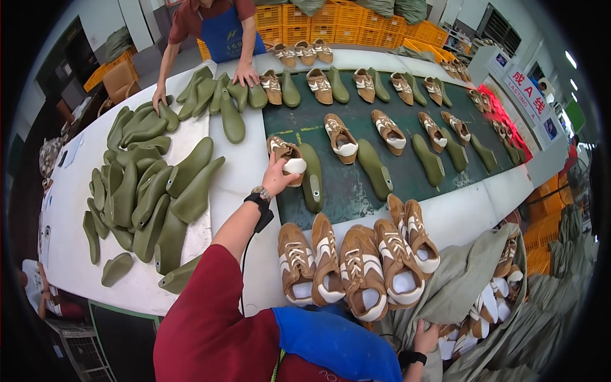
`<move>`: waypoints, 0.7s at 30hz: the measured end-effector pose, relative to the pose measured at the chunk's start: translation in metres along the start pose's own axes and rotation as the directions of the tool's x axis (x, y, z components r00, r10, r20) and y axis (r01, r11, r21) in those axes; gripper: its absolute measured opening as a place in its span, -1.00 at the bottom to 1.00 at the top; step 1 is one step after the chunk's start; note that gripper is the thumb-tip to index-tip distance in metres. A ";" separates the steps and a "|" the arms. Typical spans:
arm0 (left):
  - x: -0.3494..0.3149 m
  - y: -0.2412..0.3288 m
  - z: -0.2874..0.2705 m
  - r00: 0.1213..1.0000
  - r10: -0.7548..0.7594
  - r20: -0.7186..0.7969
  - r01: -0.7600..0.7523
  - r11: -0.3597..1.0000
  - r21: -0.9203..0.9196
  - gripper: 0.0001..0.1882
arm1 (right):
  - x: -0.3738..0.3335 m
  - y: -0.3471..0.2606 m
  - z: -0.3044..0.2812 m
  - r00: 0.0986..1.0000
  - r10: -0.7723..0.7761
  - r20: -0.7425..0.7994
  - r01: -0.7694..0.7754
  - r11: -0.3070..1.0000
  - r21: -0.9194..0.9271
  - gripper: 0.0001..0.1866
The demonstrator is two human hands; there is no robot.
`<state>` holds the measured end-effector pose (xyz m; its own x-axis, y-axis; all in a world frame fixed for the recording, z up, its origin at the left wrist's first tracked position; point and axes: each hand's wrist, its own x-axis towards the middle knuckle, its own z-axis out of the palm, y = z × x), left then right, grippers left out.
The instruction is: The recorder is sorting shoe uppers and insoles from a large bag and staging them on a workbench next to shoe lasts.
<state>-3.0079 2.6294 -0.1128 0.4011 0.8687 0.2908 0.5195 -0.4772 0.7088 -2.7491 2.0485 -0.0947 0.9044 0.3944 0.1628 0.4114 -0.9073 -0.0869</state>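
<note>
My left hand [277,176] reaches over the near left end of the green conveyor belt [337,197], its fingers closed round the white heel of a brown and white sneaker [284,149]. A green shoe last [311,178] lies right beside that shoe. Low on the right, my right hand [425,337] grips the edge of a grey-green sack [449,280]. Inside the sack's mouth are several brown and white sneakers [484,312]. Several more sneakers [363,270] stand along the near white table edge, between my two arms.
A heap of green shoe lasts [137,197] covers much of the white table [70,210] on the left. Across it, another person's hands [245,74] touch lasts. Sneakers and lasts stand in rows along the belt. Yellow crates [344,24] are stacked behind.
</note>
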 end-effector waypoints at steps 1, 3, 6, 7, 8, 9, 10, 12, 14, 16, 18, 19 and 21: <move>0.011 -0.007 0.004 1.000 -0.006 -0.005 0.005 1.000 -0.006 -0.50 | 0.000 0.000 0.004 1.000 -0.007 -0.004 0.007 1.000 -0.005 -0.51; 0.033 -0.021 0.013 0.998 -0.016 -0.067 0.014 1.000 -0.017 -0.47 | 0.002 -0.002 0.006 1.000 0.012 -0.020 -0.011 0.999 0.044 -0.51; 0.053 -0.065 0.021 0.986 -0.161 0.042 0.147 0.961 0.236 -0.42 | 0.008 -0.012 0.008 1.000 0.008 -0.003 -0.008 0.999 0.041 -0.51; 0.057 -0.068 0.024 0.917 -0.369 0.152 0.276 0.860 0.429 -0.38 | 0.007 -0.010 0.009 1.000 0.019 0.008 -0.019 0.999 0.040 -0.50; 0.058 -0.071 0.027 0.878 -0.423 0.224 0.294 0.846 0.444 -0.27 | 0.007 -0.009 0.012 1.000 0.015 0.015 -0.015 1.000 0.020 -0.50; 0.062 -0.073 0.030 0.877 -0.425 0.223 0.298 0.846 0.442 -0.27 | 0.010 -0.010 0.015 1.000 0.011 0.014 -0.012 1.000 0.018 -0.50; 0.055 -0.072 0.027 0.910 -0.375 0.177 0.259 0.847 0.463 -0.22 | 0.010 -0.017 0.011 0.999 0.028 0.031 -0.029 1.000 0.005 -0.50; 0.044 -0.067 0.015 0.948 -0.293 0.126 0.217 0.881 0.421 -0.13 | 0.006 -0.017 0.010 0.998 0.031 0.060 -0.030 1.000 -0.008 -0.50; 0.033 -0.061 -0.005 0.955 -0.267 0.129 0.182 0.872 0.455 -0.17 | 0.005 -0.009 0.016 0.986 0.138 0.098 -0.133 0.989 -0.059 -0.48; 0.009 -0.067 -0.044 0.961 -0.262 0.083 0.170 0.804 0.570 -0.20 | 0.000 -0.013 0.007 0.988 0.114 0.102 -0.107 0.992 -0.071 -0.48; -0.020 -0.083 -0.093 0.962 -0.273 -0.007 0.203 0.699 0.686 -0.16 | -0.001 -0.018 -0.003 0.975 0.176 0.138 -0.154 0.975 -0.157 -0.46; -0.039 -0.092 -0.121 0.944 -0.323 -0.066 0.266 0.630 0.730 -0.10 | -0.001 -0.015 -0.002 0.976 0.162 0.144 -0.140 0.978 -0.152 -0.46; -0.066 -0.097 -0.159 0.840 -0.535 -0.085 0.378 0.465 0.800 0.08 | -0.010 -0.005 -0.001 0.990 0.112 0.082 -0.105 0.990 -0.092 -0.47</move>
<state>-3.2049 2.6391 -0.0986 -0.0054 0.9968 -0.0800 0.9972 -0.0006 -0.0746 -2.7601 2.0492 -0.0949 0.9511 0.3007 0.0711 0.3023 -0.9531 -0.0126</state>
